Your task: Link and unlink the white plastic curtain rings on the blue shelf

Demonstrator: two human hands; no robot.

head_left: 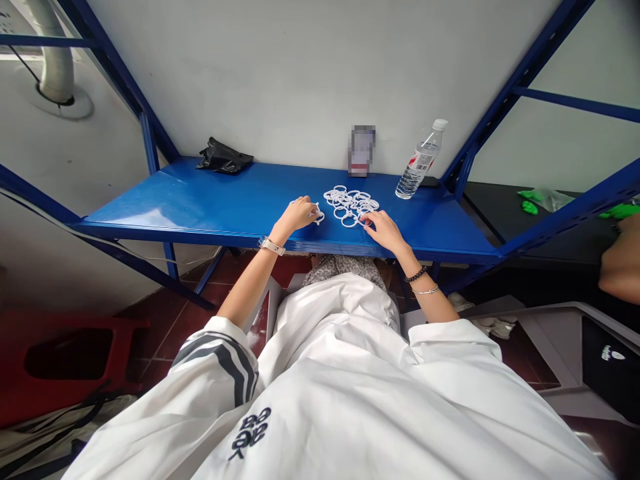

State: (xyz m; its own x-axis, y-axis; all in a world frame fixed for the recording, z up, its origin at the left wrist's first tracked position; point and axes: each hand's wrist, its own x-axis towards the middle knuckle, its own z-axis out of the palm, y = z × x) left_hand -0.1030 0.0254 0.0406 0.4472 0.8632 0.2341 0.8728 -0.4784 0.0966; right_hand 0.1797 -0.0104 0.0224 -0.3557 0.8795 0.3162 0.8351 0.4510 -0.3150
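Observation:
Several thin white plastic rings [344, 197] lie in a loose, overlapping pile on the blue shelf table [220, 203]. Left of the pile, my left hand [300, 213] is closed with a white ring [321, 215] between its thumb and fingers; small nubs show on the ring's edge. My right hand [383, 228] is at the pile's near right side, its thumb and index finger pinched at the edge of a ring there. Whether that ring is lifted from the others I cannot tell.
A water bottle [420, 160] stands at the back right, and a blurred phone [361, 152] leans against the wall. A crumpled black bag [224, 156] lies at the back left. Blue metal posts [150, 141] frame both sides. Another person's arm [621, 263] shows at the far right.

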